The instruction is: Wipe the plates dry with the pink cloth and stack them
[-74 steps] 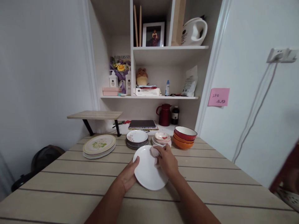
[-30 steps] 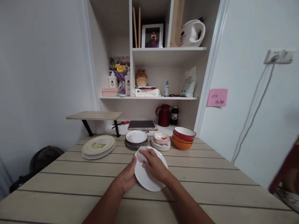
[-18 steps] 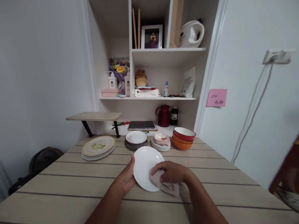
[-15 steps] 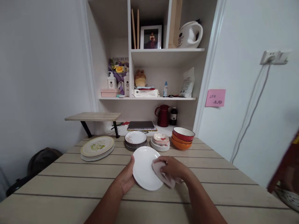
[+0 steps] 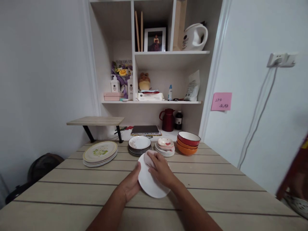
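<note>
A plain white plate (image 5: 152,186) is tilted up above the wooden table (image 5: 96,192). My left hand (image 5: 132,182) grips its left edge, the thumb on the upper face and the fingers mostly hidden behind. Across the plate's upper part lies my right hand (image 5: 160,168), closed on a pale pinkish cloth (image 5: 148,159) and pressing it to the surface. Just beyond the plate stands a stack of dark-rimmed plates (image 5: 139,143). To its right is a stack of small plates (image 5: 165,151) with a small square dish (image 5: 166,142) on top.
Large plates with a green pattern (image 5: 100,152) are stacked at the left. Red and orange bowls (image 5: 188,144) are nested at the right. A small raised shelf (image 5: 96,120) stands at the back left. Behind are a dark red jug (image 5: 168,120) and a laptop (image 5: 145,129).
My right hand has moved with the cloth from the plate's right side up and left to its upper part. The plate has shifted very slightly right and down in my left hand.
</note>
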A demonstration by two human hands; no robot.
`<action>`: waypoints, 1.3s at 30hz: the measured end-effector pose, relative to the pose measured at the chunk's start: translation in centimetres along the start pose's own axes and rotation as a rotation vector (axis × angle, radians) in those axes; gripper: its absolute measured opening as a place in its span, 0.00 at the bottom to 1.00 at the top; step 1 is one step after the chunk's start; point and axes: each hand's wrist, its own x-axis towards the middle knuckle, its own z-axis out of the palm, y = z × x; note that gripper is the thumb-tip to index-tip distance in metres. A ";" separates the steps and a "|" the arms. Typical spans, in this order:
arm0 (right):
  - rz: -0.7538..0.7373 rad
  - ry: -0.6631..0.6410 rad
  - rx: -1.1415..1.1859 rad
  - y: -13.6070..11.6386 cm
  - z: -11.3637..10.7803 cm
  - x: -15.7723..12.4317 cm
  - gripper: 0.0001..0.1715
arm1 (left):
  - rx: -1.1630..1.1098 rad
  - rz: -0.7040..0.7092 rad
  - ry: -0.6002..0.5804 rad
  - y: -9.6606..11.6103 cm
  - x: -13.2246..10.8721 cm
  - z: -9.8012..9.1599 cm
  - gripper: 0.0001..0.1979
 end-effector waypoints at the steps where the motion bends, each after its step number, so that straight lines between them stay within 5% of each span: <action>1: -0.051 -0.029 0.021 -0.3 -0.1 -0.2 0.42 | -0.003 0.008 -0.011 -0.1 0.1 0.0 0.34; 8: -0.288 -0.298 0.222 -2.3 -1.7 -1.5 0.40 | 0.012 0.011 0.080 0.0 -0.2 -0.1 0.36; 15: -0.118 -0.625 0.226 0.7 -4.5 -2.6 0.28 | 0.028 -0.041 0.037 0.4 -0.3 -0.1 0.36; 21: 0.239 -0.182 0.045 3.2 -4.5 -1.7 0.25 | 0.021 -0.043 0.073 0.5 -0.3 -0.2 0.34; 28: 0.260 0.104 -0.085 2.1 -1.2 -0.1 0.28 | 0.042 -0.042 0.078 0.5 -0.4 0.2 0.33; 34: 0.082 0.113 -0.045 0.2 1.1 0.6 0.39 | 0.033 -0.008 0.066 0.4 -0.2 0.6 0.31; 39: -0.199 -0.079 0.181 -0.6 0.7 -0.1 0.37 | 0.060 -0.008 0.086 0.0 -0.2 0.5 0.34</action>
